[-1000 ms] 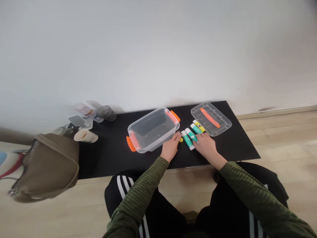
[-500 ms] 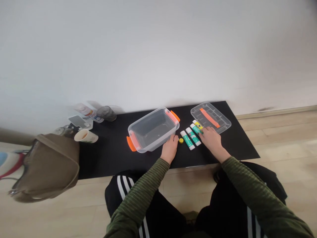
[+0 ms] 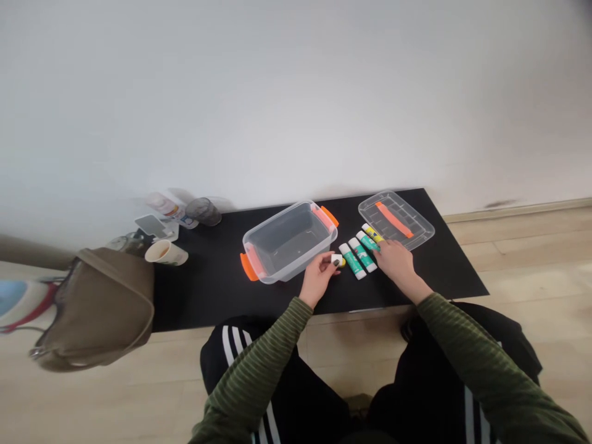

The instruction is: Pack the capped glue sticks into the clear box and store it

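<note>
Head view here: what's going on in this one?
A seated person is working at a black table. Their left hand has its fingers at a small yellow cap, and their right hand rests against a row of four glue sticks, mostly green and white, one yellow. A clear plastic box with orange handles sits to the left, its clear lid to the right.

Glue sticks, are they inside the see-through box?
No, the glue sticks lie on the black tabletop, outside the clear plastic box and to its right.
</note>
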Tool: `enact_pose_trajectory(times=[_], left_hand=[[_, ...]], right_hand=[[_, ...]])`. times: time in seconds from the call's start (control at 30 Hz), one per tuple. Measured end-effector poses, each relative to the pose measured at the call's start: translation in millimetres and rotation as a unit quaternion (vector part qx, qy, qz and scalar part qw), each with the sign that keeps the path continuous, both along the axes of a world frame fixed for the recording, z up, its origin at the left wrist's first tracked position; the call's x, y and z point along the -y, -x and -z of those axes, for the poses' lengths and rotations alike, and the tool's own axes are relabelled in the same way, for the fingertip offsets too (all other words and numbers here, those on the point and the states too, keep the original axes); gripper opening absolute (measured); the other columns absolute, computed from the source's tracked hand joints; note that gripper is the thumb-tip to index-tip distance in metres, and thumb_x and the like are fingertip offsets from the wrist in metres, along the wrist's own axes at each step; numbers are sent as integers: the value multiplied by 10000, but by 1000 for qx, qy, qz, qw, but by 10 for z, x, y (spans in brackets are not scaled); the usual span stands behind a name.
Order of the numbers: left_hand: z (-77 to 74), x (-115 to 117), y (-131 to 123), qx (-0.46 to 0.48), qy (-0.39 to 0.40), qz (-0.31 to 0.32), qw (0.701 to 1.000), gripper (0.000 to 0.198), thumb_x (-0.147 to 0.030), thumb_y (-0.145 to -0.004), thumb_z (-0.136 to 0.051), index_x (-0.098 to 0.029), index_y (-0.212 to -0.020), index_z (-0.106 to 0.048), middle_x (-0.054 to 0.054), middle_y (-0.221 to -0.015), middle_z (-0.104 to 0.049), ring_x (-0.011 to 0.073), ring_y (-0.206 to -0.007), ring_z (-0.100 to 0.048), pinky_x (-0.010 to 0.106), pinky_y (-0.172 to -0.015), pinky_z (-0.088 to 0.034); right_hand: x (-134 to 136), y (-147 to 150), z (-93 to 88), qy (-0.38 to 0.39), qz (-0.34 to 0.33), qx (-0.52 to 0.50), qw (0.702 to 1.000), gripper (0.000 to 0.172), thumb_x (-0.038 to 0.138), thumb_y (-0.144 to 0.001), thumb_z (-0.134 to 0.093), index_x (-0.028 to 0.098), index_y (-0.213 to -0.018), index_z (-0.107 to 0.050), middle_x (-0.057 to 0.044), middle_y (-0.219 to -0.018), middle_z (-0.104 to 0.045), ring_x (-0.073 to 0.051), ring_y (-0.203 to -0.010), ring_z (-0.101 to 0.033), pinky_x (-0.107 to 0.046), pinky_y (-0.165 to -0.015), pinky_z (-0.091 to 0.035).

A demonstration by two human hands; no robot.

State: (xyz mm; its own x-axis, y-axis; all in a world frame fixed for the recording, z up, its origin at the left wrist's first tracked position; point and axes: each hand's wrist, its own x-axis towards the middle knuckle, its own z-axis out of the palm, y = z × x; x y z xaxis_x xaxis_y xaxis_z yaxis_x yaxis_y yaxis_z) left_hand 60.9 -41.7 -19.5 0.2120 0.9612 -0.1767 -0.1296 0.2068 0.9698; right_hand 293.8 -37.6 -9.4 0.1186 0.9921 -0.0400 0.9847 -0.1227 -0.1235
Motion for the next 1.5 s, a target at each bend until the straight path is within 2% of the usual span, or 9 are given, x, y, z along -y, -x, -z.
enact_pose_trajectory(times=[0.07, 0.17, 0.3, 0.4, 0.5, 0.6, 0.83, 1.27, 1.5], left_hand=[[-6, -14, -17, 101, 72, 1, 992, 405, -377, -775, -763, -128, -1071, -646, 113, -1047, -697, 202, -936, -685, 396, -909, -543], [-37, -21, -20, 185, 134, 1, 974, 352, -355, -770, -781, -120, -1004, -665, 106, -1000, -717, 211, -997, -691, 405, -1027, -481], [-71, -15, -15, 222, 149, -7, 963, 275, -308, -779, -778, -129, -957, -668, 104, -1028, -723, 235, -1059, -684, 431, -1083, -443], [-79, -15, -18, 227, 150, 0, 962, 279, -303, -792, -766, -124, -980, -666, 117, -1065, -720, 242, -1080, -678, 436, -1091, -436], [-82, -16, -22, 229, 151, 8, 962, 288, -299, -789, -768, -127, -995, -664, 109, -1063, -723, 219, -1049, -686, 423, -1084, -444], [-86, -13, -24, 224, 144, 7, 964, 290, -292, -775, -781, -137, -992, -668, 76, -1019, -723, 179, -968, -694, 411, -1060, -468], [-112, -11, -19, 200, 112, -10, 973, 347, -292, -700, -841, -141, -973, -689, 41, -971, -709, 155, -930, -676, 399, -1031, -488], [-133, 20, -33, 173, 112, 0, 979, 403, -321, -645, -873, -134, -967, -720, 60, -952, -734, 165, -912, -681, 400, -1010, -492], [-141, 31, -17, 161, 108, 18, 981, 398, -332, -661, -864, -139, -979, -722, 66, -971, -733, 169, -927, -676, 394, -1010, -491]], right_hand=[[24, -42, -34, -7, 8, -34, 999, 250, 320, -943, -490, 153, -1009, -663, -135, -1001, -697, -252, -953, -635, -301, -717, -438], [103, -97, -100, -34, -8, -129, 991, 237, 326, -927, -508, 170, -1035, -651, -92, -970, -695, -218, -875, -648, -296, -730, -451], [268, -79, -167, -64, -64, -265, 960, 253, 331, -902, -536, 186, -1086, -632, -69, -967, -693, -197, -845, -649, -305, -760, -487], [363, -21, -195, -62, -121, -322, 937, 268, 333, -905, -536, 194, -1118, -620, -75, -1004, -683, -197, -866, -648, -310, -772, -506], [394, 13, -218, -59, -168, -325, 929, 270, 346, -916, -534, 194, -1123, -617, -88, -1025, -662, -201, -881, -636, -318, -782, -510], [395, 14, -241, -53, -187, -308, 931, 247, 341, -917, -539, 196, -1099, -623, -89, -1012, -644, -186, -822, -620, -314, -761, -510], [422, 33, -290, -74, -181, -303, 933, 239, 332, -913, -561, 213, -1108, -631, -99, -1090, -642, -194, -878, -636, -313, -804, -519], [456, 79, -261, -67, -181, -302, 934, 281, 335, -902, -572, 213, -1136, -668, -84, -1058, -691, -195, -870, -650, -308, -810, -508], [474, 86, -270, -39, -155, -362, 918, 280, 291, -841, -626, 208, -1091, -720, -49, -958, -714, -146, -733, -629, -256, -702, -496]])
